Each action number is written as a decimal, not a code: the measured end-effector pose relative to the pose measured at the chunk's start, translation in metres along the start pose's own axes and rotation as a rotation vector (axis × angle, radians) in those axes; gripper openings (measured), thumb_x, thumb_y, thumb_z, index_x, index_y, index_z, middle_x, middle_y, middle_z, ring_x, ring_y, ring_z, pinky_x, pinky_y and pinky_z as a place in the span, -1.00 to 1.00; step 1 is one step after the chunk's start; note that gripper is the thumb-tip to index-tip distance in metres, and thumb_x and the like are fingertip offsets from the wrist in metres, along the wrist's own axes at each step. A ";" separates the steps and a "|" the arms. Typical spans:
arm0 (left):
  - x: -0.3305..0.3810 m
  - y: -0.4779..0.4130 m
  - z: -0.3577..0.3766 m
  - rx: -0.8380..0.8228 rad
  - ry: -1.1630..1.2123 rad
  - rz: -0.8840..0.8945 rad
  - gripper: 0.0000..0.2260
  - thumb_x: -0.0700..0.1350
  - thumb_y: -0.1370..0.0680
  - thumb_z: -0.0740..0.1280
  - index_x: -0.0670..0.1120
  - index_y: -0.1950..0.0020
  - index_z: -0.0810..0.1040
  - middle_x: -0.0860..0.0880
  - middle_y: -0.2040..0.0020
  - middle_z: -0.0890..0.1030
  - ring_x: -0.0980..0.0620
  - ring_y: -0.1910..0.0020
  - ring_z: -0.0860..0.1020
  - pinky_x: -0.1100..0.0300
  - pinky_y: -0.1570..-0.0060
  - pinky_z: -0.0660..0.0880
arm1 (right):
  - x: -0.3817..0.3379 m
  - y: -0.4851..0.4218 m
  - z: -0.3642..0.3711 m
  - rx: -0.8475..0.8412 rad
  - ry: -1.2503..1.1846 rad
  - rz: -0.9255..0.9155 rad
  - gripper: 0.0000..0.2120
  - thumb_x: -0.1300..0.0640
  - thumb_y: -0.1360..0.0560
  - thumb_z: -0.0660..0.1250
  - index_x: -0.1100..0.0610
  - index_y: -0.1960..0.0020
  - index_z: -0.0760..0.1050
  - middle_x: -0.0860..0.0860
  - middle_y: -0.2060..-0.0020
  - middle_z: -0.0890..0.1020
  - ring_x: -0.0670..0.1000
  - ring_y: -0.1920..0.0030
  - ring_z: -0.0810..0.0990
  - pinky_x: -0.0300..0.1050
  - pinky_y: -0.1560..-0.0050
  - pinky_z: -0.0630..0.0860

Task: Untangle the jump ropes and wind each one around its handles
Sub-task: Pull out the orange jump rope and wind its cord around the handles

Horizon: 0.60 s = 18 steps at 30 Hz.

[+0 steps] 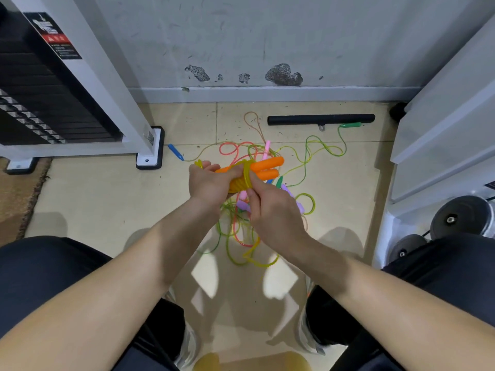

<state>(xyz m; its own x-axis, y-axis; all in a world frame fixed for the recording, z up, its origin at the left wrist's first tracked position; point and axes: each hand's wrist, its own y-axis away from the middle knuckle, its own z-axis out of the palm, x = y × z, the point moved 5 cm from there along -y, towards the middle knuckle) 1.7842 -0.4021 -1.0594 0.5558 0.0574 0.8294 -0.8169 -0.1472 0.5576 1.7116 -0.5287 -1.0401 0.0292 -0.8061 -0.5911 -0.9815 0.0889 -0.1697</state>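
Note:
My left hand (207,182) grips two orange handles (265,167) held side by side, with yellow rope (245,179) coiled tightly around their middle. My right hand (270,210) pinches the yellow rope at the coil's right edge. Below my hands, a tangle of green, pink and yellow ropes (241,236) lies on the tiled floor. Purple handles (288,191) and a pink handle (266,149) poke out of the tangle. A blue handle (175,152) lies off to the left and a green handle (351,125) to the far right.
A black foam-covered bar (321,119) lies near the wall. A white weight machine frame (148,148) stands on the left, white panels and black weight plates (460,216) on the right. My knees frame the bottom of the view.

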 end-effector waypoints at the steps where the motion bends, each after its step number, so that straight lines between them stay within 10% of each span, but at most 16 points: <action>1: 0.000 0.000 0.001 -0.029 0.057 -0.057 -0.26 -0.16 -0.33 0.64 -0.18 -0.40 0.34 -0.15 -0.23 0.55 -0.05 -0.01 0.65 0.04 0.11 0.66 | 0.001 -0.002 0.001 0.010 0.039 -0.030 -0.48 -0.03 -0.61 -0.04 0.04 -0.50 0.39 0.06 0.23 0.61 0.15 0.22 0.56 0.05 0.28 0.47; 7: 0.004 0.006 -0.002 -0.085 0.094 -0.203 -0.54 -0.13 -0.41 0.57 -0.26 -0.23 0.54 -0.17 0.15 0.65 -0.01 0.36 0.67 0.13 0.30 0.64 | 0.001 -0.004 -0.004 0.079 0.262 -0.257 -0.66 0.13 -0.59 0.24 0.18 -0.31 0.56 0.07 0.34 0.60 0.17 0.41 0.55 -0.14 0.48 0.30; 14: 0.005 0.005 -0.008 -0.079 0.032 -0.060 0.15 0.09 -0.02 0.74 -0.30 -0.46 0.29 -0.21 -0.23 0.57 -0.11 -0.09 0.66 0.02 0.09 0.67 | -0.003 -0.005 -0.004 -0.009 0.285 -0.327 -0.58 0.23 -0.49 0.40 0.19 -0.34 0.53 0.07 0.30 0.60 0.20 0.42 0.54 -0.15 0.49 0.27; 18: 0.012 0.007 -0.010 -0.082 0.052 -0.034 0.24 0.11 0.05 0.72 -0.29 -0.49 0.28 -0.26 -0.33 0.53 -0.07 0.04 0.65 -0.01 0.07 0.67 | -0.011 0.000 -0.011 0.085 0.316 -0.388 -0.68 0.08 -0.60 0.25 0.20 -0.26 0.58 0.07 0.24 0.62 0.15 0.39 0.56 -0.11 0.50 0.37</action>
<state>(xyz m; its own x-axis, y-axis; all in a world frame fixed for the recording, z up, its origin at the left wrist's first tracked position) 1.7836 -0.3927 -1.0447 0.5760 0.1124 0.8097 -0.8090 -0.0633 0.5844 1.7097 -0.5259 -1.0251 0.3170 -0.9256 -0.2068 -0.8903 -0.2152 -0.4013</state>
